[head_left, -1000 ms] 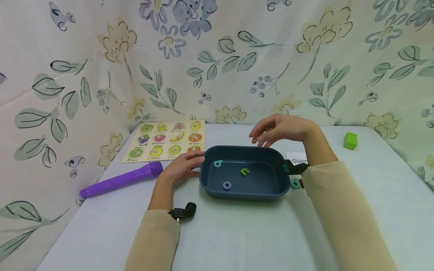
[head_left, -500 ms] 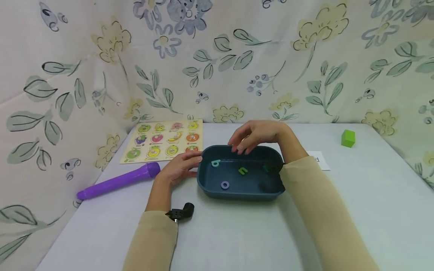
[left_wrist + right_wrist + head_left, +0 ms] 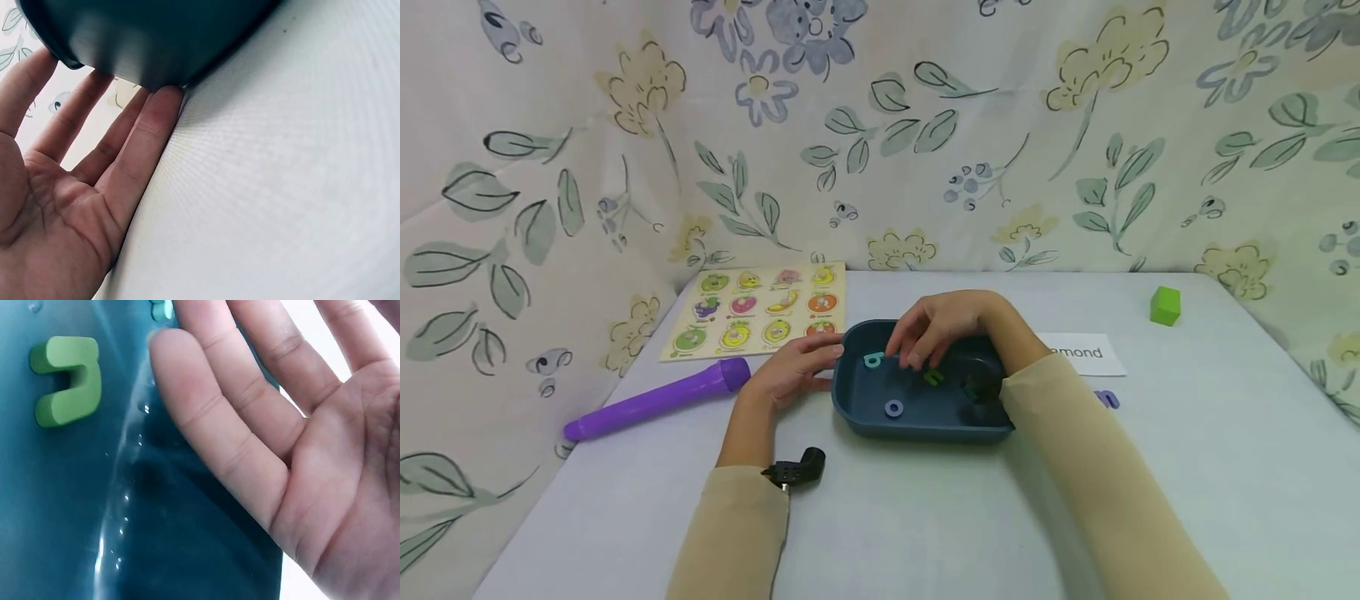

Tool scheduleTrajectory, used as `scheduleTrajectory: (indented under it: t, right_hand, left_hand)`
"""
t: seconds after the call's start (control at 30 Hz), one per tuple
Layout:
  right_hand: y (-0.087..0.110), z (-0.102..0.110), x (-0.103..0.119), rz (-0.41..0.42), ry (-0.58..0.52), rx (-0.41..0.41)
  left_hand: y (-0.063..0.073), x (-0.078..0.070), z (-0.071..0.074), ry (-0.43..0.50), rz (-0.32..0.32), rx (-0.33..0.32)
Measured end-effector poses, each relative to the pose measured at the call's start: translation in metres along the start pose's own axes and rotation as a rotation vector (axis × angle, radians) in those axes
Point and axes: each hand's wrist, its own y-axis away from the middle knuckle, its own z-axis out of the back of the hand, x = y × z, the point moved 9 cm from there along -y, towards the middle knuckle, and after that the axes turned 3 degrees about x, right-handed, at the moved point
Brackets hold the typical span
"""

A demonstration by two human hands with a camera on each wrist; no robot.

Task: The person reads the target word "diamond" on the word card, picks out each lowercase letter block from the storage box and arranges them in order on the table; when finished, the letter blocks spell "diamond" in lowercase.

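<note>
Head view | right grip: thumb and fingers apart, teal letter just beside | left grip: spread against tray

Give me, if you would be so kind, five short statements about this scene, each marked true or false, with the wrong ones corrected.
1. The left hand touches the left end of the blue tray. True.
2. The green letter n lies outside the tray. False: the green letter n lies inside it.
3. The purple toy microphone lies to the left of the tray. True.
4. The right hand holds the green block. False: the green block rests on the table, and the right hand is over the tray.
5. In the head view, the right sleeve hides part of the white card. True.
</note>
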Motion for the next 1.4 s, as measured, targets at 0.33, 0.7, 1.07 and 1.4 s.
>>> scheduleTrajectory:
  t: [0.33,0.7,1.07,1.4]
  right_hand:
    - [-0.015,-0.019,-0.001,-0.085,0.048,0.093]
    - [-0.030,-0.038,-0.003,-0.132,0.149,0.214]
    - [-0.036,-0.049,-0.006,-0.157,0.173,0.282]
    - [-0.037,-0.052,-0.009,-0.229,0.189,0.297]
  left_hand:
    - [0.001,0.001,0.002,0.002,0.007,-0.008]
    - [-0.002,0.002,0.000,0.010,0.001,0.005]
    - [-0.002,0.000,0.001,0.011,-0.018,0.005]
    - [0.000,-0.001,0.001,0.020,-0.021,0.008]
